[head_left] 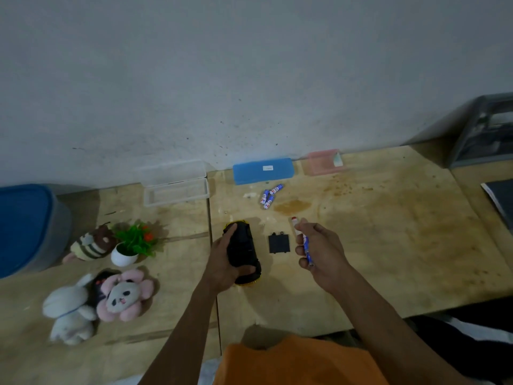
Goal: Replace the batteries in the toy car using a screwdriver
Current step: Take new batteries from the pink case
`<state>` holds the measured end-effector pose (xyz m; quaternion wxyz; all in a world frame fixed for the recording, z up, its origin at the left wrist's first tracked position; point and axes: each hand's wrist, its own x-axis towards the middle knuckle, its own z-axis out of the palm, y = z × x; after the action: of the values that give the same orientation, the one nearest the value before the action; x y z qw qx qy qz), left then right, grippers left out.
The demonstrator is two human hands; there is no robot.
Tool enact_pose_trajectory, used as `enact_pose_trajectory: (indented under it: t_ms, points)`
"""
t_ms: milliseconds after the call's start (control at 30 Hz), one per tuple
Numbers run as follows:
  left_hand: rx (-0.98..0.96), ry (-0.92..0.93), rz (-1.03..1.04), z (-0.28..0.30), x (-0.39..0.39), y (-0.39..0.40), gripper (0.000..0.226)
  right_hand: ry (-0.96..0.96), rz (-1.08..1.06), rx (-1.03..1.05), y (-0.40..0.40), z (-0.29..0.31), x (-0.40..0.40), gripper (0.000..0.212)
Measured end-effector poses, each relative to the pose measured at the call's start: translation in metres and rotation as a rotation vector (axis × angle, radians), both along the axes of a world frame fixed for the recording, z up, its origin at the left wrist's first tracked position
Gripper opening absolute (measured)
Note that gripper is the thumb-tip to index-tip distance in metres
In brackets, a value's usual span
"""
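Against the wall at upper centre of the frame, a clear case [175, 187] lies open on the wooden surface [388, 245], lid tipped back, its tray seemingly bare. Just right of it sits a closed blue case [263, 171] with a small white label, then a pinkish translucent box [323, 162], contents unreadable. A blue-lidded bin [26, 226] fills the far left edge; a grey drawer unit [484, 129] stands at the upper right corner.

The surface's near edge runs across the lower right, and the widest open stretch lies right of centre, stained but free. The left side is crowded by a potted plant [130, 244] and plush toys [111, 295].

The toy car [243, 252] lies upside down at centre, black underside up, yellow body showing at both ends; its long axis runs from the near edge toward the wall, tilted slightly leftward at the far end. The left hand [222, 262] has a firm grip around its left flank, thumb across the near end. Just right of the car lies the black battery cover [279, 243], flat. The right hand [319, 252] holds a narrow grip on blue batteries [305, 243], raised beside the cover. Loose batteries [269, 196] lie clustered below the blue case.
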<state>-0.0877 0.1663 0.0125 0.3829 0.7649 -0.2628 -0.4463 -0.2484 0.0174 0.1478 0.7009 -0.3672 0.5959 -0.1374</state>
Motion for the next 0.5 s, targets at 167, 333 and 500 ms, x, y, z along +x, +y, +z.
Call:
enact_pose_trajectory:
  t_ms: [167,333,500]
  points:
    - [-0.043,-0.038,-0.013,-0.005,0.007,0.012,0.122,0.015,-0.053,-0.006,0.011,0.004,-0.004,0.023]
    - [-0.026,-0.244,0.114,0.03,0.001,0.006,0.11,-0.022,-0.15,-0.012,0.005,0.007,-0.019,0.013]
    - [-0.094,-0.405,0.171,0.059,-0.02,-0.037,0.075,-0.03,-0.156,-0.122,-0.033,0.005,-0.034,0.024]
